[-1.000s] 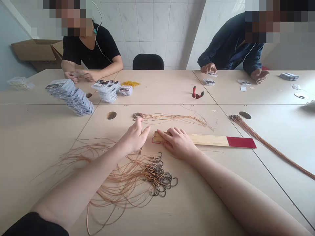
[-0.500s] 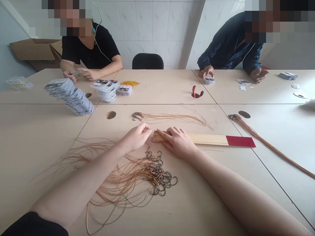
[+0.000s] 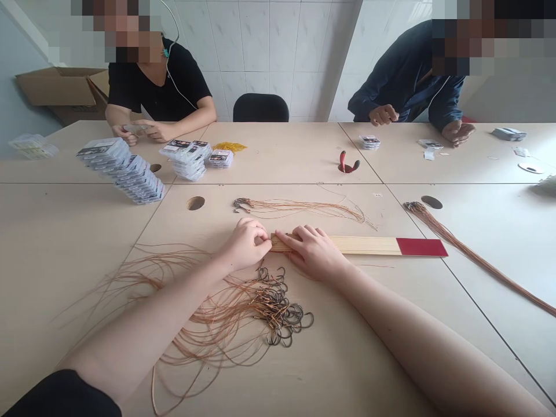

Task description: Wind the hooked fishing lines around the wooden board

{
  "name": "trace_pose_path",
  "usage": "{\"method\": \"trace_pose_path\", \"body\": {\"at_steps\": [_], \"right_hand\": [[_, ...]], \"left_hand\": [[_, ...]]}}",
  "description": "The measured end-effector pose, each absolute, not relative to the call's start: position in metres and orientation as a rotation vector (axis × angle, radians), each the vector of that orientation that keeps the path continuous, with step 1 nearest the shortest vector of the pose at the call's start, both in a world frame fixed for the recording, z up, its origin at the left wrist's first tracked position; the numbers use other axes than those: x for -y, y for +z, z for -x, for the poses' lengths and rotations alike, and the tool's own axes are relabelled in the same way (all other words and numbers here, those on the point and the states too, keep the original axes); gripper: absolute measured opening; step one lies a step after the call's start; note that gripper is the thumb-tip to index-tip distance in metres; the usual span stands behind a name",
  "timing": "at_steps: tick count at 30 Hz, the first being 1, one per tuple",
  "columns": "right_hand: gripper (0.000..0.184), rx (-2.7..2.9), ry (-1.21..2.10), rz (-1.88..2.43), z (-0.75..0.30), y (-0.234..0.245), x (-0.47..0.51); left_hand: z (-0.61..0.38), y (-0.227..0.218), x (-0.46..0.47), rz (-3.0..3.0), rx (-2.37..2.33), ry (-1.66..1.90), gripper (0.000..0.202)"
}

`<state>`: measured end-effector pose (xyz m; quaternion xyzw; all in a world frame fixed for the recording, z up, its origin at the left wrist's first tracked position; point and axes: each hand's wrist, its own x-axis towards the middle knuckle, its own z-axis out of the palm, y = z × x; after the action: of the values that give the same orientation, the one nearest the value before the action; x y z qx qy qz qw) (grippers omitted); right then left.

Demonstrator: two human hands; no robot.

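Observation:
A long, pale flat board with lengthwise lines and a dark red end lies across the table in front of me. My right hand grips it near its left end, index finger stretched along the top. At that same end my left hand pinches with thumb and fingertips; whatever is between them is too small to make out. Just below both hands lies a loose pile of dark fish hooks, tied to orange-brown lines that trail left under my left forearm.
Beyond the board lies a small bunch of hooked lines; a thicker bundle is at right. Red-handled pliers stick out of a table hole. Stacked plastic boxes stand back left. Two people sit across, one in a dark blue sleeve.
My left hand has moved slightly right and down, onto the board's end. The board has shifted a little left and straightened. Across the table, a person's hand has lifted off a small box stack.

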<state>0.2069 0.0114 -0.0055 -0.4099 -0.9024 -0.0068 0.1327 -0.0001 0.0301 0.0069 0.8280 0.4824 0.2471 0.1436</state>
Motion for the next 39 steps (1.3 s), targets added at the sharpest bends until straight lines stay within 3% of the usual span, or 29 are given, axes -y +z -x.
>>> {"method": "trace_pose_path", "body": {"at_steps": [19,39], "right_hand": [[0.050,2.596,0.084,1.156,-0.207,-0.004,-0.009],[0.031,2.480,0.142,1.064,-0.205,-0.007,-0.009]], "left_hand": [[-0.001,0.005,-0.025,-2.425,-1.548,0.590,0.008],[-0.006,0.009,-0.016,-2.638,-1.530,0.674,0.013]]}}
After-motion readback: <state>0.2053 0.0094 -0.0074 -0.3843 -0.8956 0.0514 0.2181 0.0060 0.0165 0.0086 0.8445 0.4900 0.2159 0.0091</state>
